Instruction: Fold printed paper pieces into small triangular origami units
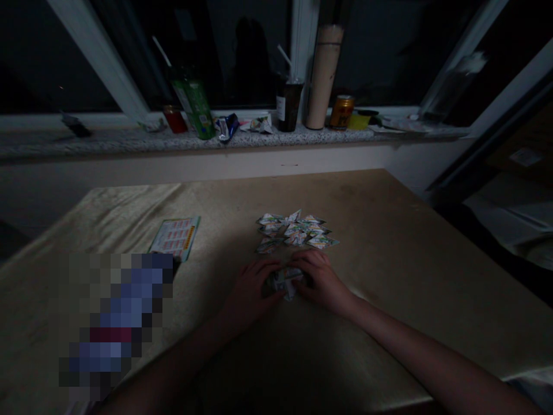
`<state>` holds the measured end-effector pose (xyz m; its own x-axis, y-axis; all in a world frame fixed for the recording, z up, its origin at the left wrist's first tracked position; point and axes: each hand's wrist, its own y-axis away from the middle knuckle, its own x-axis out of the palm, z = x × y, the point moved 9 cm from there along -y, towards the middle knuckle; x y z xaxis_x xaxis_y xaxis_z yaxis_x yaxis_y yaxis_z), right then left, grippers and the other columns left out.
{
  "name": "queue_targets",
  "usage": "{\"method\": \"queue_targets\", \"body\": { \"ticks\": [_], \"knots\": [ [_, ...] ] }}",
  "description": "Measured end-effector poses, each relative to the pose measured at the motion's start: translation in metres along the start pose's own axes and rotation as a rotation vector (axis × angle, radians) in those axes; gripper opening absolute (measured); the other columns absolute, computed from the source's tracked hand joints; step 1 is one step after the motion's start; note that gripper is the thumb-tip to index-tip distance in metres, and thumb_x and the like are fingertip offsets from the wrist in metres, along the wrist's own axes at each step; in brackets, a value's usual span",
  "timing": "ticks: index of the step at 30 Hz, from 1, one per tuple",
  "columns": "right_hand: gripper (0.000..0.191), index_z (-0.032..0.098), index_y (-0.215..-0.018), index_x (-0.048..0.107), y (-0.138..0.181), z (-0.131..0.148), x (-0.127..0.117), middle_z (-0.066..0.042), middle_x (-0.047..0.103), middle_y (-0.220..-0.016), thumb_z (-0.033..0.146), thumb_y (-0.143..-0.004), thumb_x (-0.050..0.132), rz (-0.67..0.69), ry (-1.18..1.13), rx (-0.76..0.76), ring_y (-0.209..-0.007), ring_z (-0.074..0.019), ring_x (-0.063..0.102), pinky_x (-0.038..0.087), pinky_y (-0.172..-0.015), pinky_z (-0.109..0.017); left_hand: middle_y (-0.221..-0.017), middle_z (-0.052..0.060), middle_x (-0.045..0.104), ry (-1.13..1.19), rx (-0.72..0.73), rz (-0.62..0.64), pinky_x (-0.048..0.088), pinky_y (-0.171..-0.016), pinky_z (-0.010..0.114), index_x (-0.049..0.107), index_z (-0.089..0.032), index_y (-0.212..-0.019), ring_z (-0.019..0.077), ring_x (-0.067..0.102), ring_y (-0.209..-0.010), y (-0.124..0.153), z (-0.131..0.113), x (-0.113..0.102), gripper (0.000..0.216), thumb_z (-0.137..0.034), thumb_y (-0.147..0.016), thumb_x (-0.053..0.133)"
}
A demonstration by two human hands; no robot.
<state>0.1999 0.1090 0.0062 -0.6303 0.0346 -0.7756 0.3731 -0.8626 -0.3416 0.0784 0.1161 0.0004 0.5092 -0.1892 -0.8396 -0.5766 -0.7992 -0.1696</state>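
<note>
Both hands rest on the tan table in dim light, pressed together around a small folded piece of printed paper. My left hand pinches its left side with curled fingers. My right hand grips its right side, fingers bent over it. Just beyond the hands lies a pile of several folded printed paper pieces. A flat printed sheet lies to the left of the pile.
A blurred-out patch covers the table's left front. On the stone window sill stand a green bottle, a red can, a dark cup with a straw, a tall beige cylinder, an orange can and wrappers.
</note>
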Motion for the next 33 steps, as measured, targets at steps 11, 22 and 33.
{"method": "queue_targets", "body": {
  "ticks": [11, 22, 33],
  "knots": [
    [0.033, 0.021, -0.102, 0.059, 0.000, 0.002, 0.000, -0.005, 0.058, -0.101, 0.014, -0.070, 0.064, 0.007, -0.016, -0.005, -0.099, -0.0220, 0.049, 0.031, -0.092, -0.039, -0.110, 0.005, 0.061, 0.172, -0.085, -0.011, 0.038, -0.093, 0.036, 0.060, -0.021, -0.105, 0.0220, 0.053, -0.105, -0.005, 0.011, -0.003, 0.027, -0.022, -0.079, 0.058],
    [0.030, 0.020, -0.098, 0.059, 0.000, 0.005, -0.002, -0.005, 0.059, -0.100, 0.014, -0.068, 0.065, 0.001, -0.025, -0.015, -0.098, -0.0221, 0.049, 0.030, -0.093, -0.040, -0.106, 0.003, 0.063, 0.200, -0.105, -0.002, 0.040, -0.091, 0.035, 0.062, -0.023, -0.102, 0.0209, 0.055, -0.102, -0.005, 0.015, -0.004, 0.025, -0.019, -0.079, 0.056],
    [0.033, 0.020, -0.099, 0.058, 0.001, 0.004, -0.002, -0.006, 0.059, -0.099, 0.014, -0.068, 0.064, -0.011, -0.014, -0.012, -0.097, -0.0219, 0.049, 0.032, -0.091, -0.040, -0.100, 0.003, 0.061, -0.003, -0.030, 0.024, 0.042, -0.086, 0.035, 0.063, -0.023, -0.102, 0.0194, 0.055, -0.094, -0.002, 0.011, -0.014, 0.023, -0.019, -0.083, 0.051]
  ]
}}
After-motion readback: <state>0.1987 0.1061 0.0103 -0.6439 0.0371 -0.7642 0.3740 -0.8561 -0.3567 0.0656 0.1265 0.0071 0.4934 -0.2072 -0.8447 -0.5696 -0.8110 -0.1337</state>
